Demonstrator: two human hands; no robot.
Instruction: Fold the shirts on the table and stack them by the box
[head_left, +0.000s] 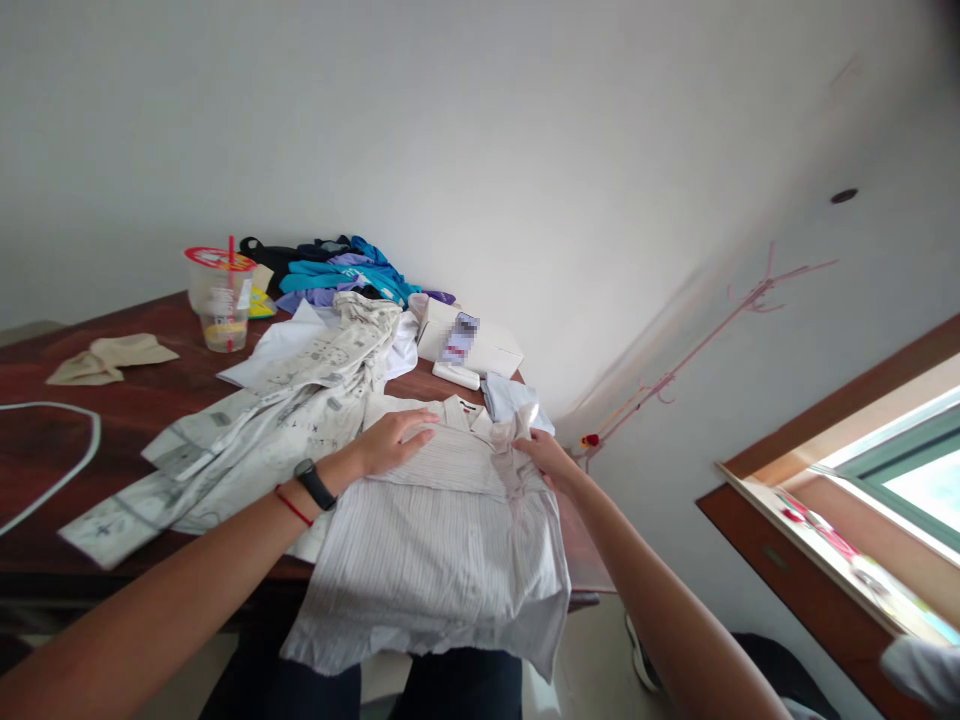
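A pale striped shirt (442, 560) lies spread over the table's front edge, its collar pointing away and its lower part hanging down. On the shirt's upper left part rests my left hand (394, 440), fingers spread and holding nothing. My right hand (544, 455) pinches the fabric near the shirt's right shoulder, where the cloth is bunched. Just left of the shirt is a crumpled white garment with grey printing (277, 430), partly lying over a plain white cloth (274, 350).
On the dark red table (37, 465) are a plastic cup with a straw (225, 300), a beige cloth (112, 357), a white cable (94, 440), blue and black clothes (337, 270), a white box (495, 345) and a phone (460, 340). A pink coat rack (705, 330) stands right.
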